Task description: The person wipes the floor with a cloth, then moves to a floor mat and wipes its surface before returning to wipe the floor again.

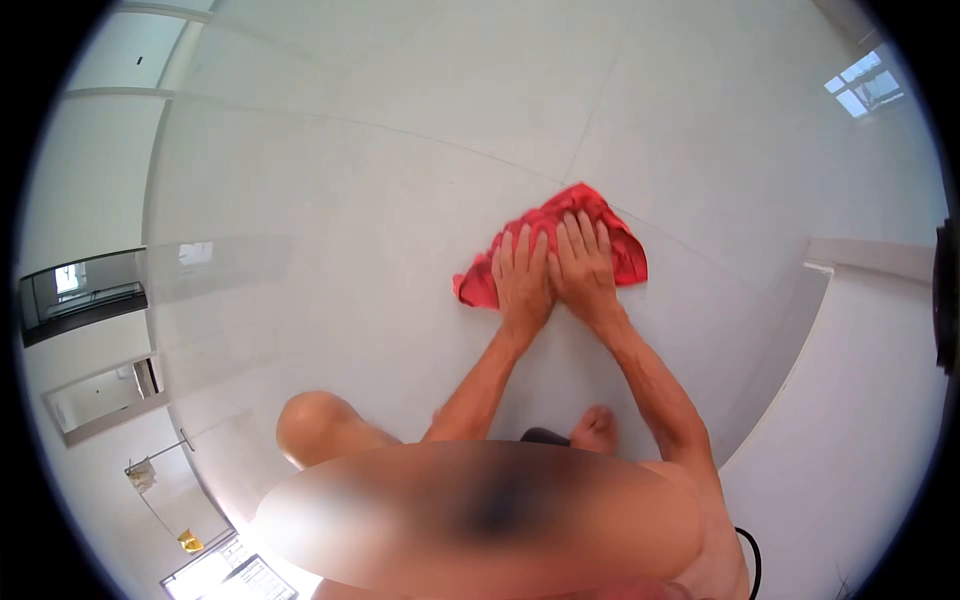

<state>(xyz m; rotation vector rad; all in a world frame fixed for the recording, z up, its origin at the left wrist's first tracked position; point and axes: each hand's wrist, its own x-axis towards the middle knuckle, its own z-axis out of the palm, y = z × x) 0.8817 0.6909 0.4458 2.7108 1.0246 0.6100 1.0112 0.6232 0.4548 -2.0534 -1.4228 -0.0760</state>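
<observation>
A crumpled red cloth (625, 252) lies on the pale tiled floor (400, 220), roughly triangular in outline. My left hand (523, 280) rests flat on its left part, fingers stretched forward. Beside it, my right hand (586, 268) presses flat on the middle and right of the cloth, its fingers also extended. The two hands touch or nearly touch at the thumbs. Cloth edges show beyond the fingertips and out to both sides; the part under the palms is hidden.
A bent knee (322, 425) and a bare foot (595, 428) are close to my arms. On the right a white wall or panel (850, 400) rises from the floor. Cabinets with a dark-framed opening (85, 295) line the left. A black cable (752, 560) hangs at lower right.
</observation>
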